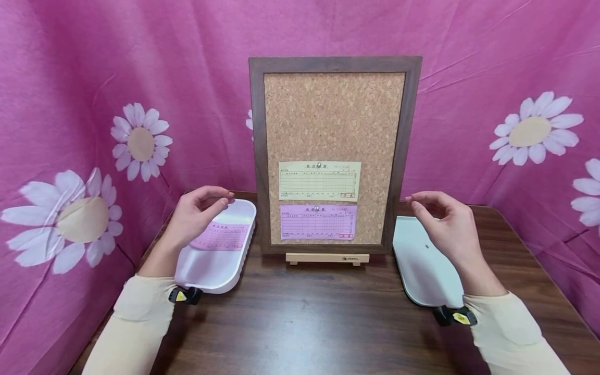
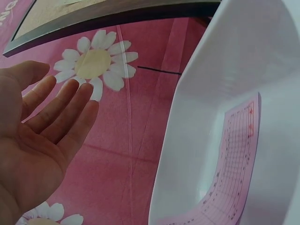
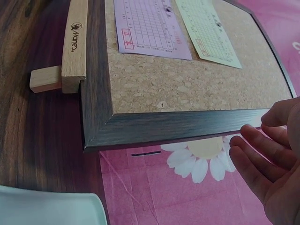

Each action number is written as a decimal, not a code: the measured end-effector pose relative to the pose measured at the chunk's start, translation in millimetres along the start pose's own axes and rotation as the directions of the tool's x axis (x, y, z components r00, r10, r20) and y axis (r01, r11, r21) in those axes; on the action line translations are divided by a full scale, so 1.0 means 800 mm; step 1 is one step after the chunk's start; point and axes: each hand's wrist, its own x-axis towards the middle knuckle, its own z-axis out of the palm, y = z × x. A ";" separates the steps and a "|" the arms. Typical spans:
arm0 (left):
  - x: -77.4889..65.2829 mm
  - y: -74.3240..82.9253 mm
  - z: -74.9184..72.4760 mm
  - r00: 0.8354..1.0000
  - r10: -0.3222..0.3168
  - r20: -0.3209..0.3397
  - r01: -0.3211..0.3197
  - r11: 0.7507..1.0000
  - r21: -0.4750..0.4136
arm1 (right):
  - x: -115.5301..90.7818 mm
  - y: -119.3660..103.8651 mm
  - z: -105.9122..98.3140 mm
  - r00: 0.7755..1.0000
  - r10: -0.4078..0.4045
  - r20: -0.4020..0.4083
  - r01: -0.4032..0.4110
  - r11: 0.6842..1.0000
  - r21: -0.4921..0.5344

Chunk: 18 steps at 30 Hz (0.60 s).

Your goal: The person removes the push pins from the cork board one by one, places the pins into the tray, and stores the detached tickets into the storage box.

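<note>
My left hand (image 1: 194,216) hovers over the white tray (image 1: 220,286) with its fingers loosely bent and nothing in them. A pink printed slip (image 1: 229,237) lies in that tray, partly hidden by the hand in the head view. My right hand (image 1: 447,229), likewise holding nothing, is above the pale green tray (image 1: 422,276), its fingertips by the right side of the corkboard (image 1: 335,117); whether they touch the frame I cannot tell. On the cork, a yellow-green slip (image 1: 319,182) is pinned above a purple slip (image 1: 319,224). A small dark speck-like object (image 1: 427,246) sits in the green tray.
A small wooden easel (image 1: 328,258) holds the corkboard upright on the dark wooden table (image 1: 300,323). A pink curtain (image 1: 197,78) with white flowers surrounds the table at the back and sides.
</note>
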 end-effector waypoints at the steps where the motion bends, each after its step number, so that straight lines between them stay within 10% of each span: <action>1: 0.001 0.001 0.001 1.000 0.001 0.001 -0.001 1.000 -0.001 | 0.001 -0.001 0.001 1.000 0.000 0.002 0.000 1.000 0.003; 18: 0.021 0.015 0.031 1.000 0.013 0.025 -0.012 0.998 -0.070 | 0.009 -0.017 0.021 0.999 -0.040 0.012 0.038 0.991 0.126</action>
